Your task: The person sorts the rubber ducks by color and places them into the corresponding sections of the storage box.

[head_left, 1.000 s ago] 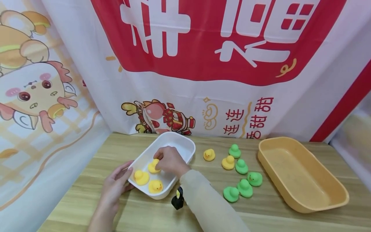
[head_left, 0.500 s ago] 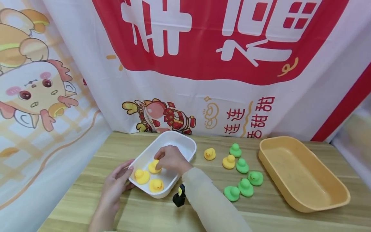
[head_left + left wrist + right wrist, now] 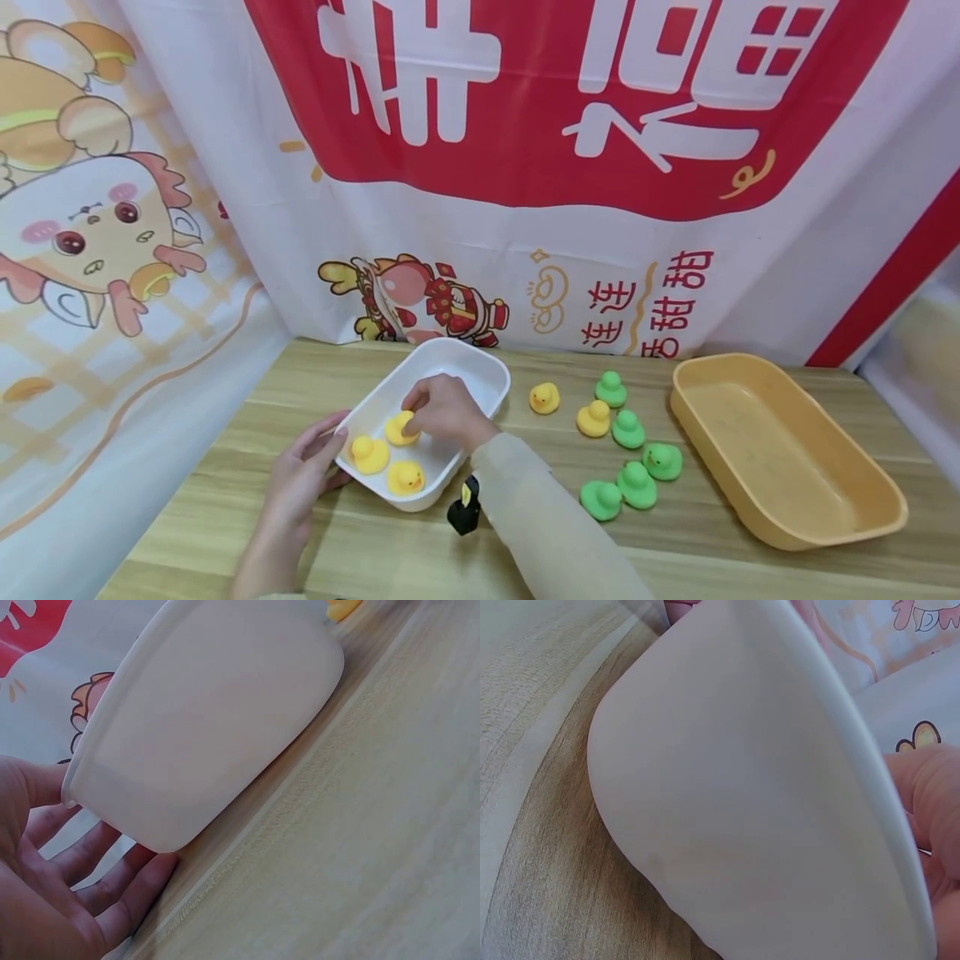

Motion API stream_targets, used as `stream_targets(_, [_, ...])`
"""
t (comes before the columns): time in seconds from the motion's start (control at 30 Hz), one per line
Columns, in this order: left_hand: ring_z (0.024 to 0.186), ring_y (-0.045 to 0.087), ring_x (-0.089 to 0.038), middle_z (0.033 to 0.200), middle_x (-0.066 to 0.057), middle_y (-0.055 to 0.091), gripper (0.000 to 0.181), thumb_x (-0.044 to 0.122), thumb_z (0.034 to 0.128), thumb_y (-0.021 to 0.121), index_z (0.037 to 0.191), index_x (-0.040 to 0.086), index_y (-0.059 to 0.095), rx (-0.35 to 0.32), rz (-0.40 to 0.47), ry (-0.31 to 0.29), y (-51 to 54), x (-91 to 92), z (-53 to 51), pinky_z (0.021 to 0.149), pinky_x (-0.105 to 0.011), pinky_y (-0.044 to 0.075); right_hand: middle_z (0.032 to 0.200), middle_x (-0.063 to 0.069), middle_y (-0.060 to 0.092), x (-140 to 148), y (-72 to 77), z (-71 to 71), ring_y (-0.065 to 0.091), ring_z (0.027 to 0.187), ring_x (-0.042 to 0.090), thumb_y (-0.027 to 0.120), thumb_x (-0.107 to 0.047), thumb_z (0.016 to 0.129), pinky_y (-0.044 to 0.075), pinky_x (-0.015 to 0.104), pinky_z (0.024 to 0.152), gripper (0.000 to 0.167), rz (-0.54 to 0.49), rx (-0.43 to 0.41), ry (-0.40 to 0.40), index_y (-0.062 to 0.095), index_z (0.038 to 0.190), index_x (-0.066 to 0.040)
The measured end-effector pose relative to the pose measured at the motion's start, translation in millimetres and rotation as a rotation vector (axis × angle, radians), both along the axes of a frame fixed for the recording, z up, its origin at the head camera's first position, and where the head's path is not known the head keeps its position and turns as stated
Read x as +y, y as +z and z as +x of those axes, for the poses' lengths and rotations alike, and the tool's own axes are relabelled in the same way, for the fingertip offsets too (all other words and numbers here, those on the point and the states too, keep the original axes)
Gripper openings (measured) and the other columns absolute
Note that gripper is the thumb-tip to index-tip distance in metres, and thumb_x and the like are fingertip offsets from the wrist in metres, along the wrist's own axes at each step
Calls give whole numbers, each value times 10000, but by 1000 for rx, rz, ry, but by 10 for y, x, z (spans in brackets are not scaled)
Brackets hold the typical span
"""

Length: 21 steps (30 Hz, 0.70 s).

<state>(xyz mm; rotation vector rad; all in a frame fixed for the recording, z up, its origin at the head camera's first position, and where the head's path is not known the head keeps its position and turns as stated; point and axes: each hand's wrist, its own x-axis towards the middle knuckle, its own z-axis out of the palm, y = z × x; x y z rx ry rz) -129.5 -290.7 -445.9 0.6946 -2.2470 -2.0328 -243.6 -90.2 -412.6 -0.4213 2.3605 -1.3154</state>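
Note:
A white plastic tub point(image 3: 474, 377) stands at an angle on the wooden table, with three yellow rubber ducks in its near half. My left hand point(image 3: 298, 473) holds the tub's near-left end; in the left wrist view its thumb lies at the rim and its fingers point(image 3: 124, 900) reach under the outer wall of the tub point(image 3: 202, 727). Reaching into the tub, my right hand point(image 3: 444, 410) pinches one yellow duck point(image 3: 396, 427). The other two, a duck by the left wall point(image 3: 369, 455) and a duck near the front point(image 3: 406, 478), sit untouched. In the right wrist view the tub's wall point(image 3: 735, 780) hides the ducks.
Right of the tub are two more yellow ducks, one at the back point(image 3: 543, 398) and one nearer point(image 3: 593, 419), among several green ducks point(image 3: 636, 485). An orange-tan tub point(image 3: 783, 467) stands at the right. A printed cloth point(image 3: 525, 192) hangs behind the table.

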Motion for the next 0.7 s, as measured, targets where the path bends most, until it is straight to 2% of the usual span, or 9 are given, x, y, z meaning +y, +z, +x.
stream_targets(0.17, [1143, 653, -46, 1424, 2, 657, 504, 390, 1087, 645, 1564, 262, 546, -11, -13, -1, 2, 13, 2, 912, -259, 620, 982, -34, 732, -15, -21, 4, 641, 900, 164, 910, -151, 866, 594, 291, 841, 191, 44, 28, 20, 780, 1006, -153])
stream_targets(0.47, [1128, 658, -44, 1338, 43, 683, 499, 385, 1087, 647, 1559, 255, 553, -9, -8, 6, 12, 16, -2, 907, -260, 622, 962, -83, 716, -32, -42, 8, 610, 908, 117, 942, -282, 845, 550, 272, 873, 272, 164, 145, 80, 781, 1031, -164])
stream_targets(0.7, [1123, 660, -52, 1323, 51, 684, 500, 388, 1086, 648, 1559, 256, 553, -11, -11, 6, 8, 15, -1, 899, -257, 621, 960, -89, 716, -18, -49, 20, 611, 911, 111, 942, -302, 841, 549, 277, 871, 279, 170, 154, 85, 779, 1024, -169])
